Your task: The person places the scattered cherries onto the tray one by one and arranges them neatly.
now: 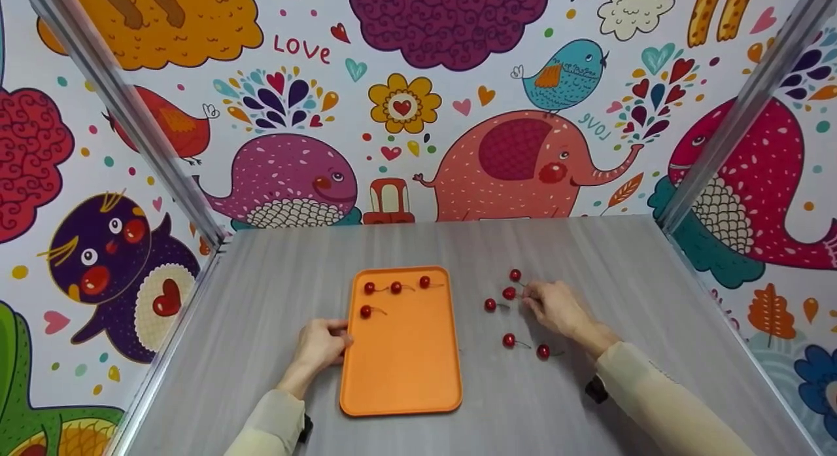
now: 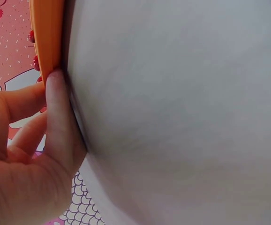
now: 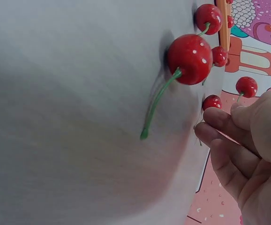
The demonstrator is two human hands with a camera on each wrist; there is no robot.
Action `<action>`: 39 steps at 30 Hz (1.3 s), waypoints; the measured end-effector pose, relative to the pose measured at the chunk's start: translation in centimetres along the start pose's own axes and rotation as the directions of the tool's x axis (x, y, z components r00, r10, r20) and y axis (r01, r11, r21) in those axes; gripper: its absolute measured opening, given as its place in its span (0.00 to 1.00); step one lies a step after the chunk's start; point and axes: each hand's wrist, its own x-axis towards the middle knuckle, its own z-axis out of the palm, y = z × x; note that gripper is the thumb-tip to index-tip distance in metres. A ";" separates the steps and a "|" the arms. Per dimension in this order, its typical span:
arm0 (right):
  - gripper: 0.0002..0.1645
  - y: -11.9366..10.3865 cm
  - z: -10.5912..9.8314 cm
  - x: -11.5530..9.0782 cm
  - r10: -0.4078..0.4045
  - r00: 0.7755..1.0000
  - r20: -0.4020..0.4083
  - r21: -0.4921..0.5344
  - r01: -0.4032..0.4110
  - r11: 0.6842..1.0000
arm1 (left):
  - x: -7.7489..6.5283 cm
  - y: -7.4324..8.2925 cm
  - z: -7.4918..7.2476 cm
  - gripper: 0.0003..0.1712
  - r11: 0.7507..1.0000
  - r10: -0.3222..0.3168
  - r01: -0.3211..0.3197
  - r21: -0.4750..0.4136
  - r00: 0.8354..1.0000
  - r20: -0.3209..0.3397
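Note:
An orange tray [image 1: 402, 371] lies on the table, with several red cherries [image 1: 395, 287] toward its far end. At its left edge, my left hand [image 1: 317, 348] holds the rim between thumb and fingers; the left wrist view shows fingertips [image 2: 56, 79] against the tray's side. Right of the tray, my right hand [image 1: 559, 309] pinches the stem of a cherry [image 3: 246, 87], which looks raised off the table in the right wrist view. Around that hand lie more cherries: one beyond it [image 1: 515, 275], one to its left [image 1: 490, 305] and two nearer, one [image 1: 509, 340] beside another [image 1: 543, 351].
The grey table [image 1: 281, 266] meets a wall with cartoon animals [image 1: 510, 168] at the back. Metal posts [image 1: 157, 142] stand at the table's back corners. A gap of bare table separates the tray from the loose cherries.

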 end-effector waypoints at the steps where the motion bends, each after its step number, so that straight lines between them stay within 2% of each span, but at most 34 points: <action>1: 0.03 -0.1 0.0 0.0 0.012 1.000 0.003 0.006 -0.012 1.000 | 0.0 0.0 0.0 0.24 1.000 0.004 -0.004 0.002 1.000 0.000; 5: 0.03 -0.6 -0.1 0.1 0.040 0.999 -0.004 0.055 -0.040 0.998 | 0.0 0.0 0.1 0.24 1.000 0.009 -0.009 0.012 1.000 -0.005; 13: 0.06 -1.8 0.4 0.4 -0.017 0.998 -0.065 0.210 0.031 0.977 | 0.0 0.0 0.0 0.24 1.000 0.001 -0.001 0.004 1.000 -0.010; 18: 0.06 -2.8 0.9 0.8 -0.056 0.994 -0.095 0.225 0.076 0.971 | 0.0 0.0 0.0 0.24 1.000 0.004 -0.004 0.012 1.000 -0.008; 23: 0.04 -3.8 1.4 1.1 -0.039 0.996 -0.079 0.233 0.056 0.971 | 0.0 0.1 0.0 0.24 1.000 0.004 -0.004 0.007 1.000 -0.001; 31: 0.03 -5.4 2.2 2.0 -0.074 0.995 -0.061 0.233 0.086 0.969 | 0.0 0.0 0.1 0.24 1.000 -0.010 0.010 0.003 1.000 0.004; 39: 0.03 -7.5 3.6 3.3 -0.150 0.980 -0.131 0.212 0.175 0.961 | 0.0 -0.1 0.1 0.24 1.000 0.003 -0.003 -0.003 1.000 -0.001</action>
